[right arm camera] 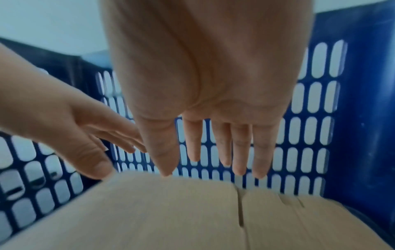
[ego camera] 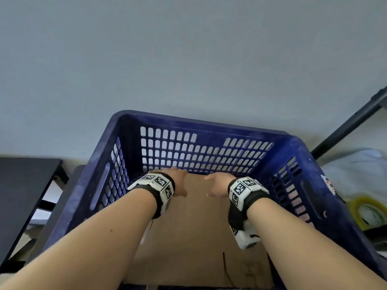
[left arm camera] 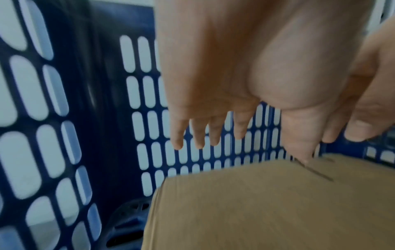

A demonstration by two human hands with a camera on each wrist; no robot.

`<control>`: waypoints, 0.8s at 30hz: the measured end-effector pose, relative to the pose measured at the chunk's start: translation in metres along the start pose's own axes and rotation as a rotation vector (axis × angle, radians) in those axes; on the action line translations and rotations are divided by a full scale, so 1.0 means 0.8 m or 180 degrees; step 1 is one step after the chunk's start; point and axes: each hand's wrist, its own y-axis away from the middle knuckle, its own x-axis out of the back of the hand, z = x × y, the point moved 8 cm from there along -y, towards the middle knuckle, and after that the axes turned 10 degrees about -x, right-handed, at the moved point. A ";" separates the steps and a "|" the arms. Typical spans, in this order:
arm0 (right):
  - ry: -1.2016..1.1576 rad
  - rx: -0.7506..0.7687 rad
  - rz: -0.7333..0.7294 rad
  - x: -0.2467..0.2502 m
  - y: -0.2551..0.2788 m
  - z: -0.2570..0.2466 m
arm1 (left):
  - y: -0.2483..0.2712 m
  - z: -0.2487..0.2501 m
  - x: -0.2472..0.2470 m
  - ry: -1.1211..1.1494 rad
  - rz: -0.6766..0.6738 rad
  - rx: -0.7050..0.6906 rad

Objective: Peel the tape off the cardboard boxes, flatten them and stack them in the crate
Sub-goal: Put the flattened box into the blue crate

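A: How far along is it?

B: Late, I'd judge. A flattened box (ego camera: 196, 222) lies inside the crate (ego camera: 117, 130), flat on the bottom or on whatever is under it — I can't tell if other boxes lie beneath. No tape shows on the face I can see.

A: And the hands?

B: Both are inside the crate, near its far wall. The left hand (ego camera: 178, 181) and right hand (ego camera: 217, 184) have straight, spread fingers, and neither grip has hold of anything. In the wrist views the thumb tips seem to touch the box's far edge, but blur makes that unsure.

A: What's left?

B: Probably just pulling the hands out, unless more boxes wait outside the crate; none shows.

A: Materials?

B: The box is plain brown cardboard, matte, with a slit between two flaps near the crate's far wall. The crate is dark blue hard plastic, its walls pierced with rows of rounded slots, its rim smooth. Right of the crate sits a yellowish tape roll (ego camera: 364, 212).
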 end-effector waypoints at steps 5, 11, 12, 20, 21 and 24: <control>-0.0194 0.0361 0.0679 0.058 0.042 -0.015 | 0.034 0.012 0.077 0.0223 0.0649 0.0010; -0.0869 0.0572 0.1372 0.116 0.084 -0.020 | 0.098 0.011 0.151 0.0135 0.1371 0.0015; -0.1020 0.0655 0.1445 0.126 0.093 -0.024 | 0.112 0.010 0.162 0.0175 0.1515 0.0027; -0.1628 0.1458 0.1897 0.171 0.169 -0.101 | 0.236 -0.028 0.216 0.0286 0.2622 0.0374; -0.1656 0.1526 0.1891 0.169 0.179 -0.114 | 0.252 -0.036 0.217 0.0301 0.2688 0.0418; -0.1604 0.1737 0.1830 0.157 0.209 -0.153 | 0.296 -0.066 0.213 0.0362 0.2889 0.0579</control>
